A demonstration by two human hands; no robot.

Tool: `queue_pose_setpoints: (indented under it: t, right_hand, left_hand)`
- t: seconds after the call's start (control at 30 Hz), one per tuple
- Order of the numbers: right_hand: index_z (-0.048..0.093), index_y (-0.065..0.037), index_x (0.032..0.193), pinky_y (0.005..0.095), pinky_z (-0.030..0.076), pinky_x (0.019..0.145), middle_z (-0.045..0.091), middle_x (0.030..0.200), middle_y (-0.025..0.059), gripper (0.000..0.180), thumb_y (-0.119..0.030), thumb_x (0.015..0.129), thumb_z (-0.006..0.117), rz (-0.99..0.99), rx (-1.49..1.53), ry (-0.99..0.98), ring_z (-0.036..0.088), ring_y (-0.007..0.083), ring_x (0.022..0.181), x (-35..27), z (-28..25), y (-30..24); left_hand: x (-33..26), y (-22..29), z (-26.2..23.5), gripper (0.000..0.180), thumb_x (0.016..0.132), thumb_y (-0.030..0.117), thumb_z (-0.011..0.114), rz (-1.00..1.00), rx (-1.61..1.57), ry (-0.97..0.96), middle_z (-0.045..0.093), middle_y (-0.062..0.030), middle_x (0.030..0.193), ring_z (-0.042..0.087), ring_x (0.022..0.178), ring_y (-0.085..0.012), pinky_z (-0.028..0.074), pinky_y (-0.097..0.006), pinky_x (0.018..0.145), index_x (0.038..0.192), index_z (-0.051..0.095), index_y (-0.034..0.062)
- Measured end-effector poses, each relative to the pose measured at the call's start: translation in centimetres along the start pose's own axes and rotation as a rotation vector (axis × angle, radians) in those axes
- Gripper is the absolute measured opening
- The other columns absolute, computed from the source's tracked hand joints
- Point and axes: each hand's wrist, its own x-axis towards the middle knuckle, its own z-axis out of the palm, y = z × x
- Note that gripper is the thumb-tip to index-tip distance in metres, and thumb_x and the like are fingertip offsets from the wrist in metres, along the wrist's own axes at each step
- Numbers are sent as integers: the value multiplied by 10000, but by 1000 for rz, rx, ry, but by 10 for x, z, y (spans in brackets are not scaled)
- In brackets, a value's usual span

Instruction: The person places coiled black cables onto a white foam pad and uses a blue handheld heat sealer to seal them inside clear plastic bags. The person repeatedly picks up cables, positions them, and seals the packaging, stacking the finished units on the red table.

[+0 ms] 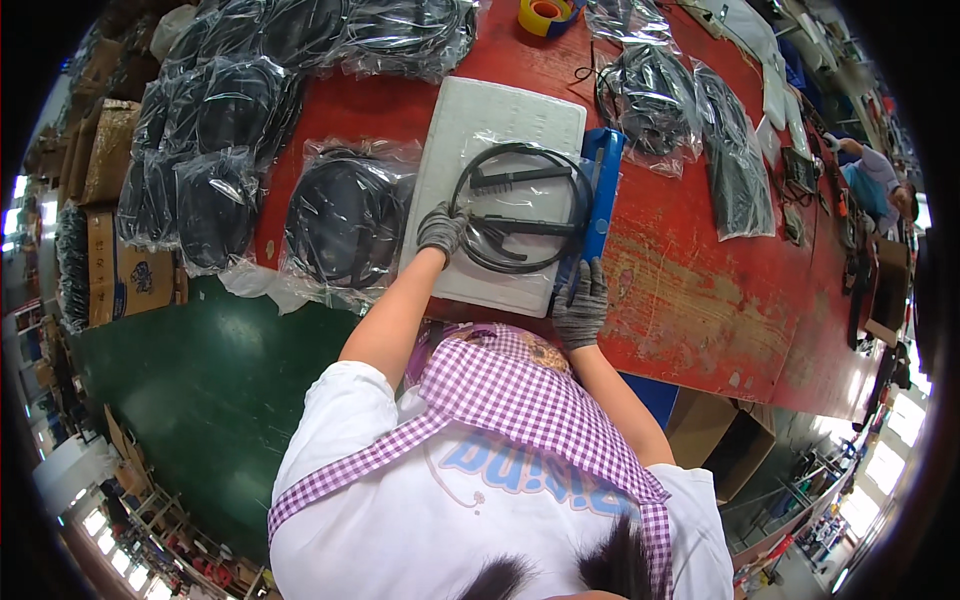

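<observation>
A clear plastic bag with a coiled black cable [467, 182] and two dark handle-like pieces lies on a white foam board [505, 105]. Of the pieces, the upper one [520, 179] has short bristle-like teeth; the lower one [525, 225] is longer and its kind is unclear. My left hand [442, 232], in a grey striped glove, is closed on the left edge of the bag. A long blue bag sealer [600, 195] stands along the board's right side. My right hand [582, 305], gloved alike, lies with fingers stretched out against the sealer's near end.
Another bagged cable coil [345, 215] lies left of the board on the red table [690, 290]. Stacked bagged coils [225, 110] fill the far left. More bagged goods [650, 100] lie at the far right, near a tape roll [547, 14]. Cardboard boxes [135, 270] stand left.
</observation>
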Motion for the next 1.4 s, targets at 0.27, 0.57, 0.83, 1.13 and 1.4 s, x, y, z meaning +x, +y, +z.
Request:
queue_pose_setpoints:
  t: [0.27,0.57,0.83,1.13,1.4]
  right_hand:
    - [417,-2,1135,443,303,926,390,1184,229,500,-110,657,512,20,26,19,385,377,1086,-4,2,3]
    - [491,-10,1057,338,404,817,504,1061,94,307,-168,794,510,576,1011,144,491,220,964,8,-64,1]
    - [543,-41,927,341,455,707,579,908,80,237,-238,803,503,1034,1550,-528,552,202,864,-82,-33,31]
    - [485,-60,1066,326,440,765,552,958,83,339,-268,803,530,1530,1936,-892,503,187,923,-59,26,-10]
    - [548,-45,935,264,456,637,580,823,46,207,-117,751,612,807,1444,-403,544,121,745,-25,30,-62]
  left_hand:
    - [5,-1,6,412,740,362,529,-31,11,13,597,-164,891,566,827,-304,422,-343,735,970,565,23]
    - [10,-28,20,327,723,307,543,30,-139,63,595,-164,771,570,702,-289,430,-359,650,908,575,40]
    - [-96,-31,34,122,764,116,565,-284,-940,-60,583,-84,735,564,637,-194,458,-262,533,863,512,66]
    - [-177,-36,35,161,725,10,590,-340,-1381,-326,603,-66,800,583,683,-157,477,-268,546,882,574,36]
    - [-204,-34,-26,279,684,36,638,-174,-1330,-392,587,-67,906,560,782,-135,454,-241,675,951,561,13]
